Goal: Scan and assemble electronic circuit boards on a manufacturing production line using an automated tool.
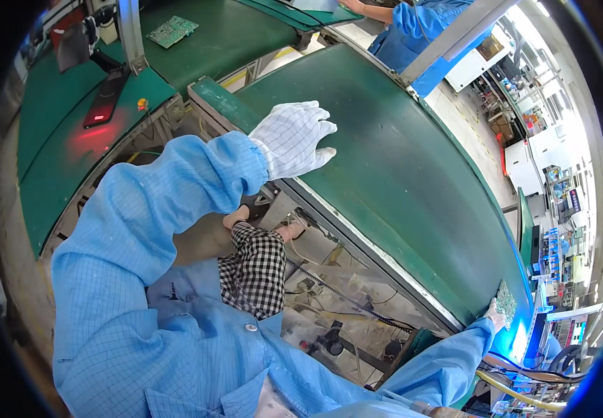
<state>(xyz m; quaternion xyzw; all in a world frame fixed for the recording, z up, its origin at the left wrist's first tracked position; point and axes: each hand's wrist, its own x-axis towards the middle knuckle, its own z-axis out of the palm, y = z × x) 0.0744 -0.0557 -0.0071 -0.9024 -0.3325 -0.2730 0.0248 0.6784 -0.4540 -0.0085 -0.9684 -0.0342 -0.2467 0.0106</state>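
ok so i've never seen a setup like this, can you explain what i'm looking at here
There is no robot: these are a person's own hands, seen from a wide fisheye camera on their head, looking down, so straight edges bend near the rim. The left hand, in a white glove with a grid pattern, is open and empty at the edge of a long, dark green flat work surface. At its far right, the right hand holds a green printed circuit board. Another green board with components lies on a separate green surface at upper left. The blue-sleeved arm at the top belongs to another person.
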